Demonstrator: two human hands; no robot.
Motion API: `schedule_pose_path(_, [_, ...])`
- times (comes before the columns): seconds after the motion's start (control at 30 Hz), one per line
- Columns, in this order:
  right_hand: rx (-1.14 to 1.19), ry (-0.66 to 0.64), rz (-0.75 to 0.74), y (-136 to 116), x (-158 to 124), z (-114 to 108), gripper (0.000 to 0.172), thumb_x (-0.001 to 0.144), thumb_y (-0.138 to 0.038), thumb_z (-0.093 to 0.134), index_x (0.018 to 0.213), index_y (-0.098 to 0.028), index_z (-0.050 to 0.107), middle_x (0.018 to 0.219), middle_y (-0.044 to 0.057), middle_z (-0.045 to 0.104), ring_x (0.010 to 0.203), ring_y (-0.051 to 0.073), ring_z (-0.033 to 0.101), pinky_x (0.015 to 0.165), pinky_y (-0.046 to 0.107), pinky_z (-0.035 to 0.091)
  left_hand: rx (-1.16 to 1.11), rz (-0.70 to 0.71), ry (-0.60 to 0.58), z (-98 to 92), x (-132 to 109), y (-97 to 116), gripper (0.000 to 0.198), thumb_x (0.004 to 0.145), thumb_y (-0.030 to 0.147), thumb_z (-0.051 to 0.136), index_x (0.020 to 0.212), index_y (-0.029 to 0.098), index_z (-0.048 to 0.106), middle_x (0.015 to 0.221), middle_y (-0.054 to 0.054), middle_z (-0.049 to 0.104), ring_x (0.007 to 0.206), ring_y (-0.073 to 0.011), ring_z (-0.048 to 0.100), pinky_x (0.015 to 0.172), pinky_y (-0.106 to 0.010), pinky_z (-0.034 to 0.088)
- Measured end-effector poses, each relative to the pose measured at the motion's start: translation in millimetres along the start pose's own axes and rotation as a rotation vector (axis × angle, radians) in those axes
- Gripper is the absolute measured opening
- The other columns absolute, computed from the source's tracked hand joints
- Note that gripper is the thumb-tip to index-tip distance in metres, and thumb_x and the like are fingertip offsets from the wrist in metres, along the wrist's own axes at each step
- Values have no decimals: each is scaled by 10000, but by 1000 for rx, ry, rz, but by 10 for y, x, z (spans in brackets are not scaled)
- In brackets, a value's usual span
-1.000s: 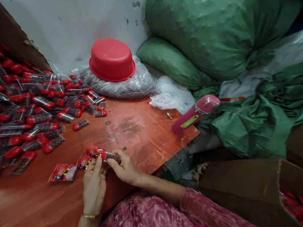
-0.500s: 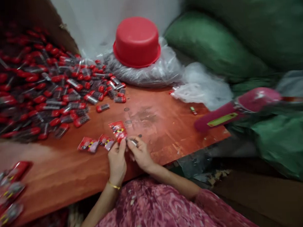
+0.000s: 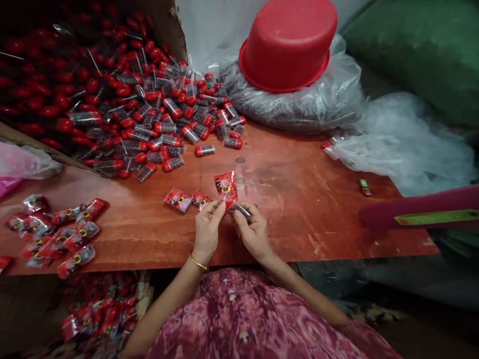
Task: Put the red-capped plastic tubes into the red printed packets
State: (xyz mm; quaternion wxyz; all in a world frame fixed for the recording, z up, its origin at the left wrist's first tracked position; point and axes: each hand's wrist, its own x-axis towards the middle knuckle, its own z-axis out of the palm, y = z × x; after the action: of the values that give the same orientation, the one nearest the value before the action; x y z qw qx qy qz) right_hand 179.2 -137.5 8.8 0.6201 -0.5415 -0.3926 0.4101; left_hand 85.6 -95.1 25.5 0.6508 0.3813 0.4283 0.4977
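Observation:
My left hand (image 3: 207,227) pinches the lower edge of a red printed packet (image 3: 225,187), which stands up above the fingers. Close on its right, my right hand (image 3: 254,230) grips a small clear tube with dark contents (image 3: 240,211); its end lies at the packet's lower edge. Whether the tube is inside the packet's mouth I cannot tell. Just left of the hands, two more red packets (image 3: 178,199) lie on the reddish-brown table (image 3: 147,232). Part of the nearer one is hidden behind my left fingers.
Red-capped clear tubes (image 3: 169,140) spill from a cardboard box at the back left. Filled red packets (image 3: 64,232) lie at the left. A red tub (image 3: 289,41) sits upside down on a plastic bag (image 3: 300,112). At the right lies a magenta roll-like object (image 3: 382,211).
The camera view has swung left, so the table things appear further right and more packets show at the left. Both hands stay together at the packet, with the tube now showing more clearly.

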Motion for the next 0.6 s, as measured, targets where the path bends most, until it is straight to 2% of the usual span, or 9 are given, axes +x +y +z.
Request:
schedule_pose_path(0.17, [-18, -42, -6, -42, -3, -46, 200, 811, -388, 560, 866, -196, 567, 611, -40, 481, 506, 76, 420, 443, 200, 333, 117, 42, 79, -99, 59, -5, 373, 710, 499, 628, 575, 151, 618, 516, 25, 543, 519, -88, 464, 539, -214, 378])
schedule_pose_path(0.3, [-5, -49, 25, -93, 10, -45, 228, 794, -414, 573, 830, -189, 564, 558, -61, 457, 432, 55, 369, 406, 195, 304, 71, 7, -9, -69, 117, 48, 304, 634, 435, 716, 609, 141, 639, 575, 24, 588, 552, -82, 487, 584, -211, 405])
schedule_pose_path(0.47, [18, -15, 52, -130, 29, -16, 268, 766, -444, 596, 828, -186, 558, 530, -71, 459, 381, 43, 348, 359, 186, 278, -93, -119, -73, -18, 73, 34, 347, 608, 471, 723, 607, 133, 642, 584, 7, 609, 537, -85, 515, 568, -220, 441])
schedule_pose_path(0.6, [96, 38, 111, -93, -8, 57, 290, 760, -465, 601, 844, -194, 538, 482, -91, 437, 335, 42, 344, 320, 174, 274, -72, -75, 46, 2, -33, -96, 349, 651, 485, 689, 652, 138, 648, 590, 5, 604, 555, -92, 528, 569, -218, 442])
